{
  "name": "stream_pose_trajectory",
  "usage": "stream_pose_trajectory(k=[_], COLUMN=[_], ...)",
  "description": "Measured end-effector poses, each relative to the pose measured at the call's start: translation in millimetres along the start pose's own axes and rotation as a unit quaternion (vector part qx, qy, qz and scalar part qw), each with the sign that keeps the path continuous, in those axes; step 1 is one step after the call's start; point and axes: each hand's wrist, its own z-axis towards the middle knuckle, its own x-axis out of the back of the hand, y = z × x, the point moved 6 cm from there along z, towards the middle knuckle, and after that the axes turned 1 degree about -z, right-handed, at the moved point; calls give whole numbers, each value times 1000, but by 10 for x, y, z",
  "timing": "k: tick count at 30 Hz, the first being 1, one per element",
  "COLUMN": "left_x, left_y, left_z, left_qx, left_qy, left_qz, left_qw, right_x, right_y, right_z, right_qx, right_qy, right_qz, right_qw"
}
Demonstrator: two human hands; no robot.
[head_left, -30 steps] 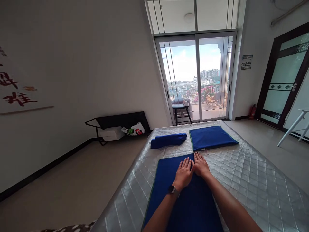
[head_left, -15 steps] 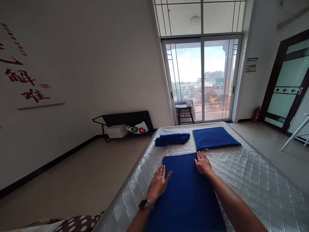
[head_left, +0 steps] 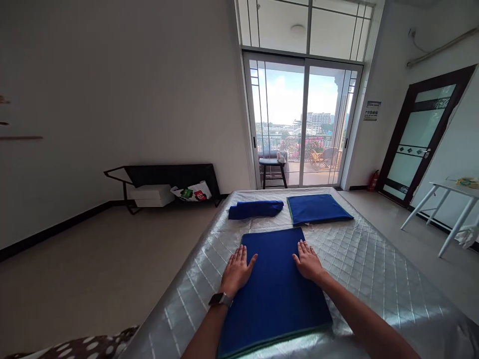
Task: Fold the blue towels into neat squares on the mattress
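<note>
A blue folded cloth (head_left: pixel 275 294) with a green edge lies flat on the silver quilted mattress (head_left: pixel 359 259). On its left edge rests my left hand (head_left: pixel 237 269), fingers stretched out, a watch (head_left: pixel 220 299) on the wrist. My right hand (head_left: pixel 309 260) lies open along the cloth's right edge, palm down. Neither hand grips anything. Beyond them, a second folded blue cloth (head_left: pixel 318 208) sits at the back right of the mattress, and a narrow blue cloth bundle (head_left: pixel 255 209) at the back left.
Against the left wall stands a black frame (head_left: pixel 168 174) with white boxes (head_left: pixel 151 195) and a printed bag (head_left: pixel 192 192). A stool (head_left: pixel 272 169) is by the sliding glass door (head_left: pixel 277 114). A white table (head_left: pixel 454 187) stands at right. Brown spotted fabric (head_left: pixel 90 345) shows lower left.
My right hand has slid back toward me along the cloth's right edge. The view has turned right and tilted, so the cloth's near edge and the white table now show.
</note>
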Motion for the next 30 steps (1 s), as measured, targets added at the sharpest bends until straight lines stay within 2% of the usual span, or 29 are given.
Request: stream_pose_trajectory(k=[5,7,9,10,12,15,17,19,20,22,24,28,30], left_x=[19,76,165,210,273,265,210,147,119,80,61,84,112], left_y=[-13,3,114,229,607,1392,1820,2017,2016,1833,1465,580,261], left_z=[39,82,125,138,137,51,-31,-95,-117,-150,-183,-307,-386], left_qx=[-9,-7,0,1,-23,-111,-156,-174,-174,-160,-125,-27,4], left_qy=[-22,-10,13,24,33,12,-3,-10,-11,-12,-17,-17,-10], left_qz=[14,17,19,20,11,-22,-30,-25,-22,-14,-3,22,29], left_qw=[1000,1000,1000,1000,999,993,987,984,984,987,992,999,1000], right_x=[-8,-16,-28,-35,-52,-74,-85,-88,-85,-69,-48,4,32], right_y=[14,9,7,8,18,37,36,27,26,27,21,-10,-20], right_z=[-86,-75,-59,-53,-43,-41,-46,-51,-52,-52,-57,-80,-91], right_qx=[1,5,8,8,6,13,33,49,49,33,16,9,6], right_qy=[6,10,16,18,21,24,25,25,26,26,23,18,13], right_qz=[5,13,21,24,27,20,8,0,0,7,18,30,31], right_qw=[1000,1000,1000,1000,999,999,999,998,998,999,999,999,999])
